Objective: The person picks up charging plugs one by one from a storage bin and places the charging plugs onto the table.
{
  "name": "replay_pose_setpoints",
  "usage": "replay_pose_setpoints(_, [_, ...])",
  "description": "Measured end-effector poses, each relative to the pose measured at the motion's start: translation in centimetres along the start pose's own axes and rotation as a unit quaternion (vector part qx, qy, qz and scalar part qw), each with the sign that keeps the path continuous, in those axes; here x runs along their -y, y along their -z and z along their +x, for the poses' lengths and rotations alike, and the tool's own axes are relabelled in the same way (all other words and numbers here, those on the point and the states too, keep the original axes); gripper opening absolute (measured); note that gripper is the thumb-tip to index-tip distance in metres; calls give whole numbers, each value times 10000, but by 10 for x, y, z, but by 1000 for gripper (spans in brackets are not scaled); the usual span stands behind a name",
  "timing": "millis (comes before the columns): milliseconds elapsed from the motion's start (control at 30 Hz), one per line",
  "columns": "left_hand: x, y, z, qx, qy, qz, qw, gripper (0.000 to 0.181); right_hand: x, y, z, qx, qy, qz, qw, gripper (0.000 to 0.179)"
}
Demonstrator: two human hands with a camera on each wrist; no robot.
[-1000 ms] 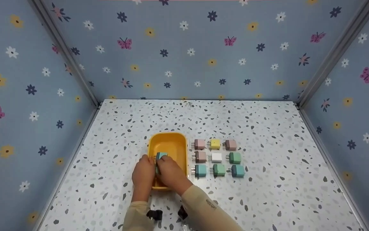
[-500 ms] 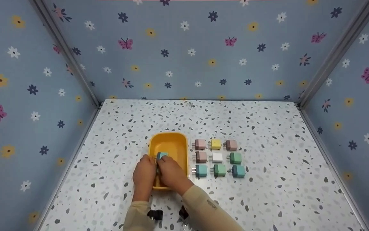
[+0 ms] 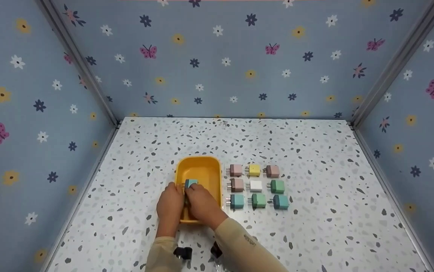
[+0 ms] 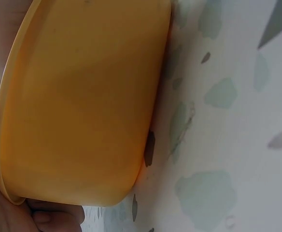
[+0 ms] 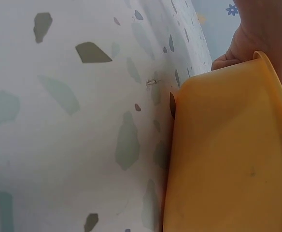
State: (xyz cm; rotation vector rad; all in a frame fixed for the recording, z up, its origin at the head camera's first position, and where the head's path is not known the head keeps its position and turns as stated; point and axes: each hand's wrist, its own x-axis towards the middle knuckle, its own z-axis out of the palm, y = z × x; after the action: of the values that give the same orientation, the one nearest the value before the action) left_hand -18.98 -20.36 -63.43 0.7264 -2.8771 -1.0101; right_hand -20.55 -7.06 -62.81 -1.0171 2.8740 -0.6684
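Note:
A yellow plastic bin (image 3: 202, 170) stands on the speckled table. My left hand (image 3: 170, 206) grips its left rim; in the left wrist view, curled fingers (image 4: 59, 218) lie against the outside of the wall. My right hand (image 3: 203, 202) reaches over the near rim into the bin. There it holds a blue plug charger (image 3: 191, 183) whose prongs point left, and the hand covers the charger's near side. A sliver of green shows between the hands, too small to make out. Much of the bin's inside is hidden by the hands.
Right of the bin lie several plug chargers in rows of three: pink (image 3: 236, 170), yellow (image 3: 254, 170), white (image 3: 255, 186), green (image 3: 277, 186) and blue (image 3: 281, 202) among them. Flower-patterned walls (image 3: 217, 64) enclose the table (image 3: 330, 170) at the back and sides.
Both hands stay at the bin. A green patch between them, plainer a second ago, is now mostly covered. The whole view has shifted slightly.

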Motion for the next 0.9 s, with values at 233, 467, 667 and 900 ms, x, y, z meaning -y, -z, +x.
replay_pose_setpoints(233, [-3,-2,-2,-56,52,127,9999,32,-2,3,-2,25,-229,385,9990,23])
replay_pose_setpoints(467, [-5,0,-3,-31,50,329,9994,31,-4,10,-6,65,-326,392,9987,33])
replay_pose_setpoints(667, [-4,1,-3,-121,-58,414,9991,30,-8,13,-8,-78,-279,234,9993,33])
replay_pose_setpoints(900, [-4,2,-3,-146,-42,447,9989,32,-11,17,-10,-160,-125,161,9997,35])
